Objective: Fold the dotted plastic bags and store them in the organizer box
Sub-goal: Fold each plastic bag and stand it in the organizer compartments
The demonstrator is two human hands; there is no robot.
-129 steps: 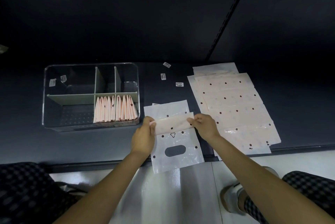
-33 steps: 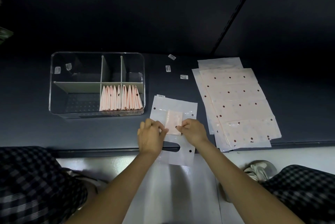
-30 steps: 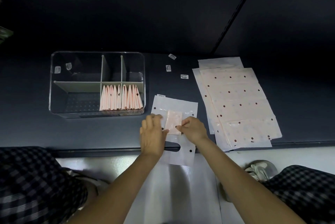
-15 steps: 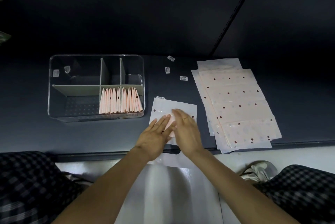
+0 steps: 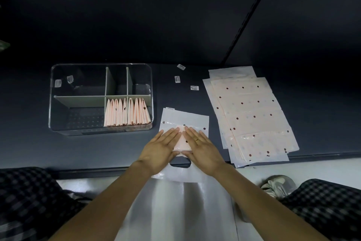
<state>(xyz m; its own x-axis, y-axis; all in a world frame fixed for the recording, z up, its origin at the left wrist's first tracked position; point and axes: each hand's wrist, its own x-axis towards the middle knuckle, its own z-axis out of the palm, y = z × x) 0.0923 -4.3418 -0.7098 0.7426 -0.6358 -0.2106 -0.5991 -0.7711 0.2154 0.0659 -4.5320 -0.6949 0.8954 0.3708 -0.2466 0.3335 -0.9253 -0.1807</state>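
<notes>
Bare dark table [image 5: 172, 96] between organizer box [image 5: 58, 123] and flat bag stack [image 5: 252, 115], only three small stickers [image 5: 177, 79] there

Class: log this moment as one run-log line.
step: flattening fold | left hand: pressing folded bag | right hand: pressing same | organizer box: one compartment filled | flat stack: waiting

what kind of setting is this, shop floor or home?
Hard to say; probably a packing or sorting workstation. A bare dark tabletop, a clear organizer box with dividers, a stack of dotted bags and loose barcode stickers. Nothing domestic shows.
</notes>
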